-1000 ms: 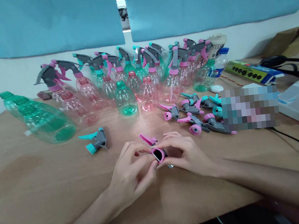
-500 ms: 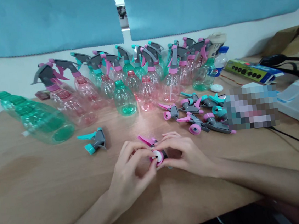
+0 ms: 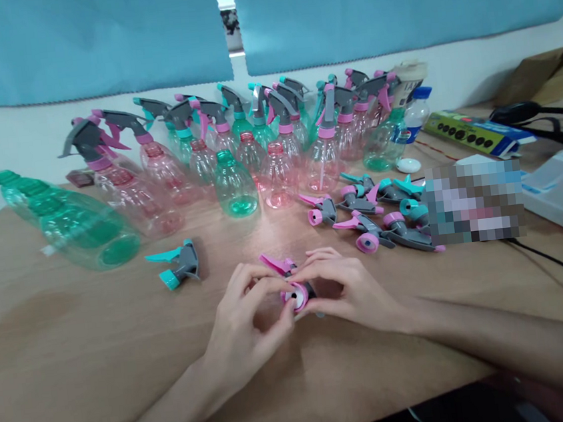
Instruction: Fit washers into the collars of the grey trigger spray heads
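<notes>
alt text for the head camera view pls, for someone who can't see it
Both hands, left hand and right hand, hold a pink and grey spray trigger head just above a wooden table. Behind stand rows of pink and green spray bottles, with loose trigger heads lying to the right.

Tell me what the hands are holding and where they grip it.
Both hands, left and right, hold one pink-and-grey spray trigger head, fingertips pinched around its pink screw collar, trigger lever pointing away.
</notes>
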The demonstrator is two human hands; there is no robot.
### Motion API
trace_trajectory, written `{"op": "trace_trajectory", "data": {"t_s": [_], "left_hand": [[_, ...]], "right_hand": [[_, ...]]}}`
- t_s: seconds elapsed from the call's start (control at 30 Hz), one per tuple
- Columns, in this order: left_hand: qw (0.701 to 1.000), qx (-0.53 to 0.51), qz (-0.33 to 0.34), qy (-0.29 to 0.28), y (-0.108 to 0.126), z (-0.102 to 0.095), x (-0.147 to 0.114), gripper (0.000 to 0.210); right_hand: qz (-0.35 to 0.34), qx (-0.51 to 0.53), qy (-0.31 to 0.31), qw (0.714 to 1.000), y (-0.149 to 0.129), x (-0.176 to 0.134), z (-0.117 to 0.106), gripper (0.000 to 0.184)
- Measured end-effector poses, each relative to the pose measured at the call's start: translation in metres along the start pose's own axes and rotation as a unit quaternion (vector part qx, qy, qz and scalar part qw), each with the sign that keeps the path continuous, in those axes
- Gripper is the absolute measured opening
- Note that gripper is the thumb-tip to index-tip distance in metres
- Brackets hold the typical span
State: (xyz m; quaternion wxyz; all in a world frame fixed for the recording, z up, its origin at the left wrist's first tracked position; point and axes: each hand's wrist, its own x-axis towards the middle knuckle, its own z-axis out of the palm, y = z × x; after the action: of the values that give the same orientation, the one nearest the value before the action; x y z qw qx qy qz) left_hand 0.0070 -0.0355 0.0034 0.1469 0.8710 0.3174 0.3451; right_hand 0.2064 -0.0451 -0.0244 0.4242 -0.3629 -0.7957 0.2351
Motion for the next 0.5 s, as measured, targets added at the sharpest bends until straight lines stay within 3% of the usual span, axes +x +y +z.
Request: {"op": "trace_trajectory", "data": {"t_s": [0.5], "left_hand": [[0.999,0.041,-0.006,-0.002,0.0014,-0.0024,0.0047,0.008]], "right_hand": [[-0.016,-0.023,0.002,1.000,0.0025,-0.0016,0.0011,0.028]]}}
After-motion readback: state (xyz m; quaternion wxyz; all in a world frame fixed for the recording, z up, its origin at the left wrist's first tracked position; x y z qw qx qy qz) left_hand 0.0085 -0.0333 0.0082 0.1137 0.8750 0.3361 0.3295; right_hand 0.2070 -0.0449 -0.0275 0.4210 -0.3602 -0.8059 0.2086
